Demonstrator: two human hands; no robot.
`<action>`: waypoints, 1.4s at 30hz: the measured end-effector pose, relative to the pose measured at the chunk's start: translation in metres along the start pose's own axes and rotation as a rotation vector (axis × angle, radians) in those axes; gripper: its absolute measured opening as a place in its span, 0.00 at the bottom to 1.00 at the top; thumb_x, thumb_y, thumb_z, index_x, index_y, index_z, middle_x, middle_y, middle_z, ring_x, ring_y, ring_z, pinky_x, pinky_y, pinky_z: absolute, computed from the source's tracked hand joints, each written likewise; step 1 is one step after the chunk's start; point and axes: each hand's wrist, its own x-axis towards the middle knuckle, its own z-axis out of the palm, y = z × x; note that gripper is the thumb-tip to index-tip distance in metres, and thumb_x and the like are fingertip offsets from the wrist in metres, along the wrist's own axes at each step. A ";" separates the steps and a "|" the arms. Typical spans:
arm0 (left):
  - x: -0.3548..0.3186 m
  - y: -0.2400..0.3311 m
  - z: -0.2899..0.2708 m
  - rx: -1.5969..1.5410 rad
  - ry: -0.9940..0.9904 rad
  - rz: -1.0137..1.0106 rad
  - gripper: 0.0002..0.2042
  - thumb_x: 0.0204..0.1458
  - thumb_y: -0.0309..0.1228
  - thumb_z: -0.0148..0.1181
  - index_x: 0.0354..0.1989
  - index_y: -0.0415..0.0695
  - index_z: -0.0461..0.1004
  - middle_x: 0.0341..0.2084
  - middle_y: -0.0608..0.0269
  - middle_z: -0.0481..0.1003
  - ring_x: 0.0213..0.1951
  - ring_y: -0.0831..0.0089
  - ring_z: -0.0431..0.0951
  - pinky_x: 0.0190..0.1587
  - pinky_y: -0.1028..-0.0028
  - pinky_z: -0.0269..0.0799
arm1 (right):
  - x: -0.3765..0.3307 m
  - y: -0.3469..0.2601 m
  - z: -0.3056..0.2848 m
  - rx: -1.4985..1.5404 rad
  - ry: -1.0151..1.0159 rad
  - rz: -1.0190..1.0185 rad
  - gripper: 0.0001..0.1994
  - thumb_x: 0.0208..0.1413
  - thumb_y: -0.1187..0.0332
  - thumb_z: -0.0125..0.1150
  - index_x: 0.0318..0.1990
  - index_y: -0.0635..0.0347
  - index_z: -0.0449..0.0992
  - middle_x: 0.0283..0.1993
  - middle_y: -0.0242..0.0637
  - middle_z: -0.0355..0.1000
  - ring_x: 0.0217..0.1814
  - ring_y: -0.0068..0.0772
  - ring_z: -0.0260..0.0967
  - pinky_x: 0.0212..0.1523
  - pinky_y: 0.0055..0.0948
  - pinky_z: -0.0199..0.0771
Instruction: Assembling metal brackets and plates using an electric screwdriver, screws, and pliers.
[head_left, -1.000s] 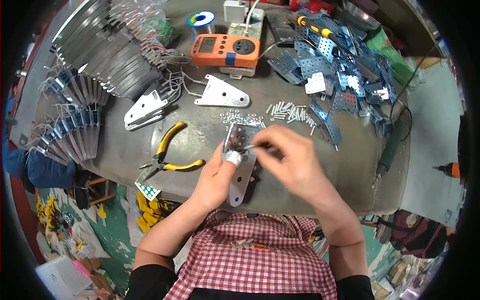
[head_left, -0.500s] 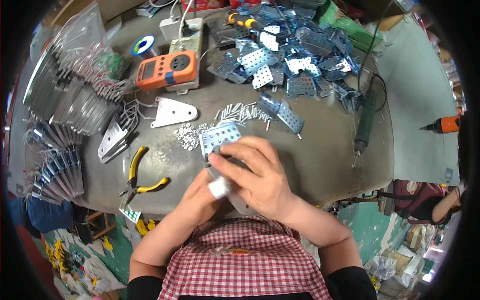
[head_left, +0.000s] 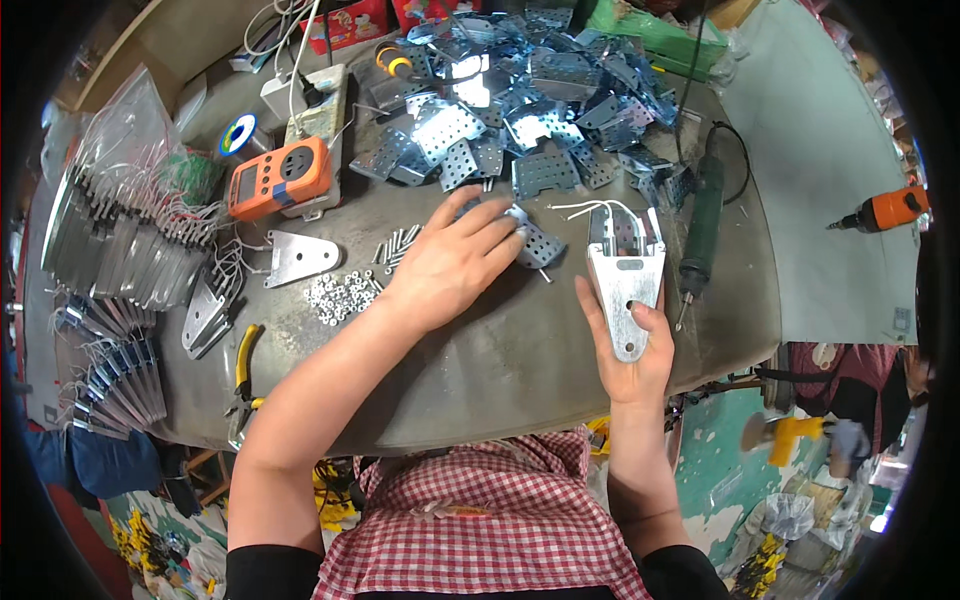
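Checked apron (head_left: 480,520), red and white, at the near edge. Right hand (head_left: 637,374): thumb across the front and fingers closed around the narrow lower end of one tapered metal bracket (head_left: 628,285), held upright over the bench's right side, white wires (head_left: 598,206) at its wide top. Yellow-handled pliers (head_left: 243,362), left. Loose nuts (head_left: 340,297), piled. Left hand (head_left: 450,265): palm down, fingers loosely spread, beside screws (head_left: 392,248) and over a perforated piece (head_left: 541,244); cannot tell whether anything is gripped. Orange meter (head_left: 280,178), beyond. Heaped perforated plates (head_left: 545,172), farthest.
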 end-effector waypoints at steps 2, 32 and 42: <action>-0.004 0.006 -0.005 -0.075 0.071 -0.062 0.18 0.35 0.20 0.56 0.40 0.41 0.70 0.36 0.57 0.70 0.43 0.60 0.69 0.44 0.65 0.67 | -0.005 -0.003 -0.007 0.066 0.066 0.014 0.28 0.41 0.76 0.46 0.56 0.55 0.57 0.56 0.38 0.61 0.60 0.41 0.57 0.62 0.53 0.49; 0.032 0.015 0.016 -0.096 0.106 -0.247 0.20 0.38 0.31 0.61 0.43 0.41 0.69 0.42 0.51 0.69 0.50 0.54 0.65 0.49 0.65 0.65 | -0.024 0.001 -0.039 0.091 0.136 -0.041 0.30 0.41 0.76 0.48 0.57 0.53 0.57 0.56 0.39 0.61 0.60 0.45 0.56 0.61 0.48 0.53; -0.046 0.059 -0.057 -0.394 0.010 -0.554 0.13 0.34 0.24 0.61 0.32 0.42 0.71 0.20 0.58 0.68 0.25 0.61 0.71 0.27 0.66 0.66 | -0.053 0.039 0.019 -0.280 -0.304 0.425 0.34 0.47 0.77 0.50 0.62 0.69 0.44 0.63 0.45 0.49 0.63 0.37 0.51 0.60 0.37 0.54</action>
